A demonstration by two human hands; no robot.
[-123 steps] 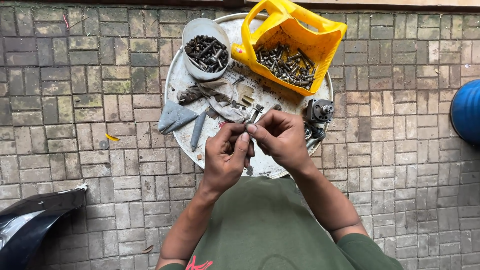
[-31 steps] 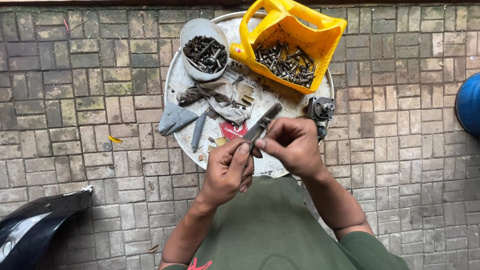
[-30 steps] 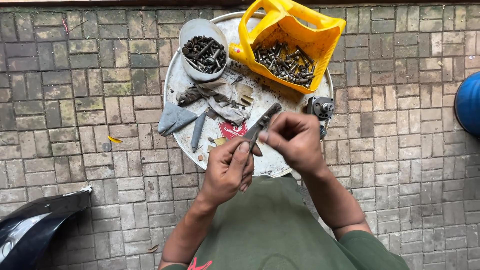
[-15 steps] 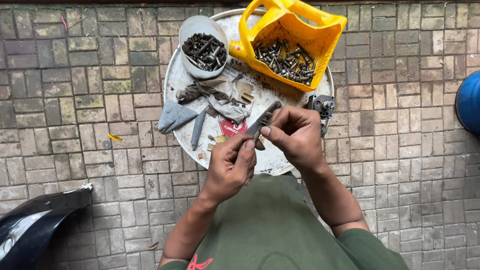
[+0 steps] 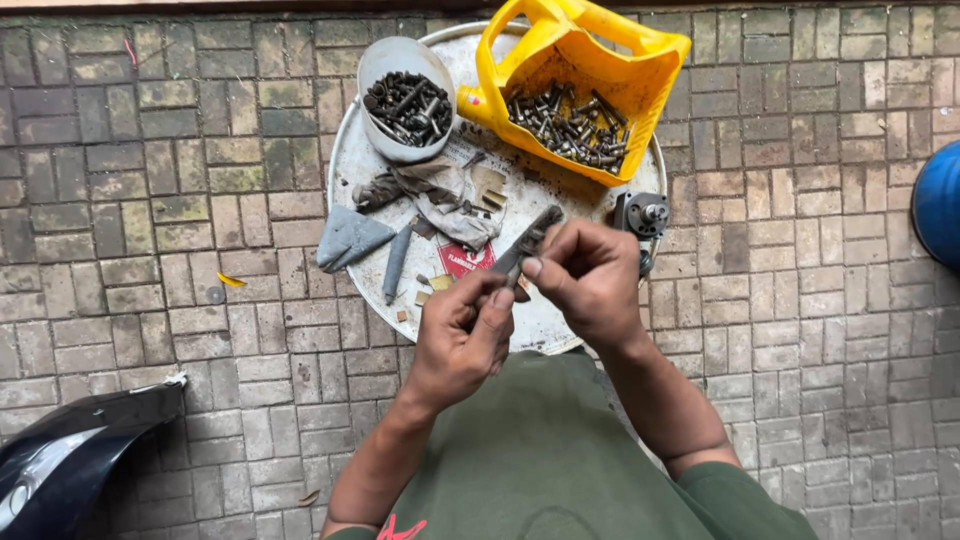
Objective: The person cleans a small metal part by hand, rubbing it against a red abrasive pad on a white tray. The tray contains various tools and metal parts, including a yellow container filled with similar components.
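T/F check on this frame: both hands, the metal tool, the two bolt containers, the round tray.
1. Both hands hold the metal tool. True: left hand and right hand grip it.
2. The yellow container is empty. False: it holds bolts.
3. The grey cup holds dark bolts. True.
4. The round tray sits on grass. False: on brick paving.
5. A rag lies on the tray. True.
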